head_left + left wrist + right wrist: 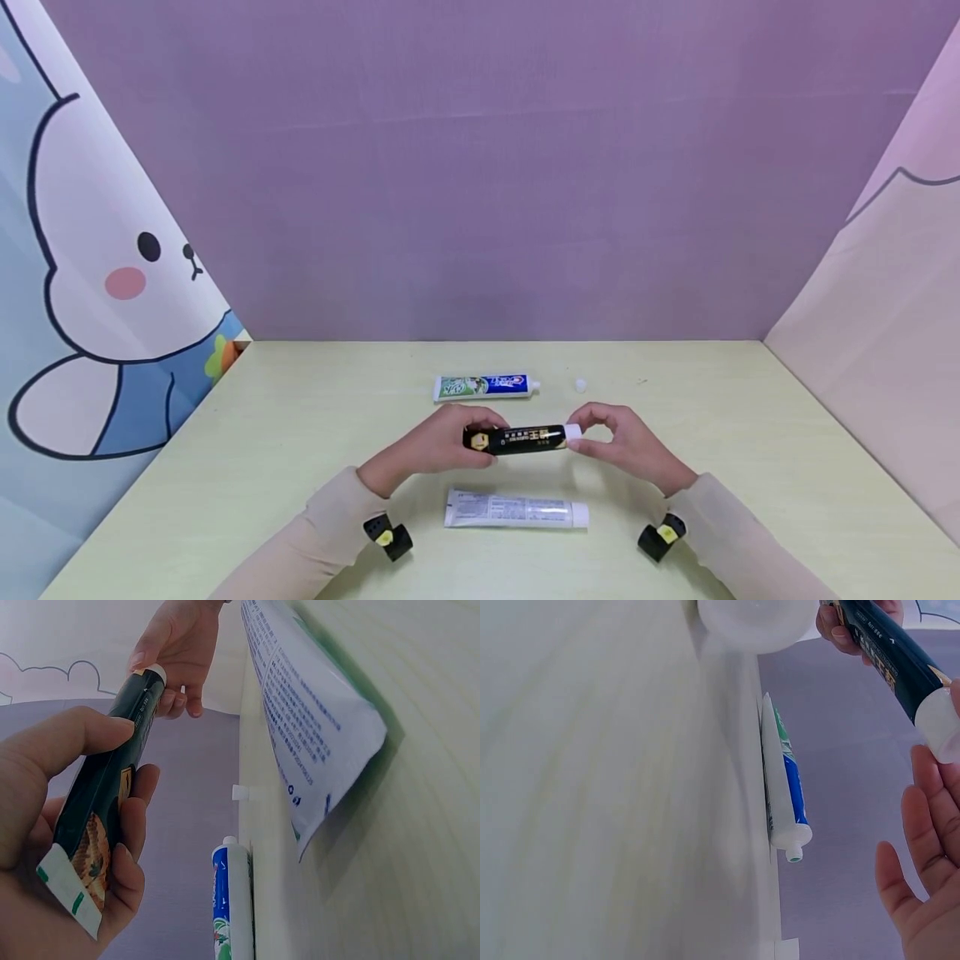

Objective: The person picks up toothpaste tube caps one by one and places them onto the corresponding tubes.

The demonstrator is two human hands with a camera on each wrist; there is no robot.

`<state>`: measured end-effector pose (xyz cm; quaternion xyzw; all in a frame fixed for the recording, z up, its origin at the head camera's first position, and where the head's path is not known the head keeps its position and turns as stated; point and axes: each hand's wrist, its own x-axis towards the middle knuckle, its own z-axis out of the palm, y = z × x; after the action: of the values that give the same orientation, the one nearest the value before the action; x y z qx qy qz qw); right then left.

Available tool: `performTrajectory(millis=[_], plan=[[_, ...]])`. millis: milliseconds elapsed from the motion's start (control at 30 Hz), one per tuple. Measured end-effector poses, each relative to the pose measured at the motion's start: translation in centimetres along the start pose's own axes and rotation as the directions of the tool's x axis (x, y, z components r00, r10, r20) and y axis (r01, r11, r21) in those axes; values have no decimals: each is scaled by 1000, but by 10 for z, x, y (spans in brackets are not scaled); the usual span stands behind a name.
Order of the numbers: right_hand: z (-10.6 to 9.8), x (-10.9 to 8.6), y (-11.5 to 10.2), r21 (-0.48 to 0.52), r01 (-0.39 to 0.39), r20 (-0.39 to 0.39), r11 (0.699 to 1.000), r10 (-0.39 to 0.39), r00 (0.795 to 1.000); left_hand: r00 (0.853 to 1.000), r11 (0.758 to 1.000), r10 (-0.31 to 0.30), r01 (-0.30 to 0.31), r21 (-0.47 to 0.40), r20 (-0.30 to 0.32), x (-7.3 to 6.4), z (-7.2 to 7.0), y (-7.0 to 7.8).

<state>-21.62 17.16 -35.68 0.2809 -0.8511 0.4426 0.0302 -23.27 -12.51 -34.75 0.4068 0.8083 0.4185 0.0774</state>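
While your left hand (447,439) grips the black tube (525,439) at lower centre, your right hand (624,437) pinches its white cap (573,432).

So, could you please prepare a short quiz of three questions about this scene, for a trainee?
1. True or false: the right hand pinches the cap of the black tube.
2. Which tube lies uncapped? A) the white tube B) the green-and-blue tube
3. How many tubes lie on the table?

Key: 1. True. 2. B; its bare nozzle shows. 3. Two; the left hand holds the black tube.
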Motion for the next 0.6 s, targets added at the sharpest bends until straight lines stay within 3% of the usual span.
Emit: performTrajectory(millis=[600], plan=[[-1,-1,0,8,-20,34,1000,20,999,1000,1000,12,-12,3,-4,-1,1,-1]])
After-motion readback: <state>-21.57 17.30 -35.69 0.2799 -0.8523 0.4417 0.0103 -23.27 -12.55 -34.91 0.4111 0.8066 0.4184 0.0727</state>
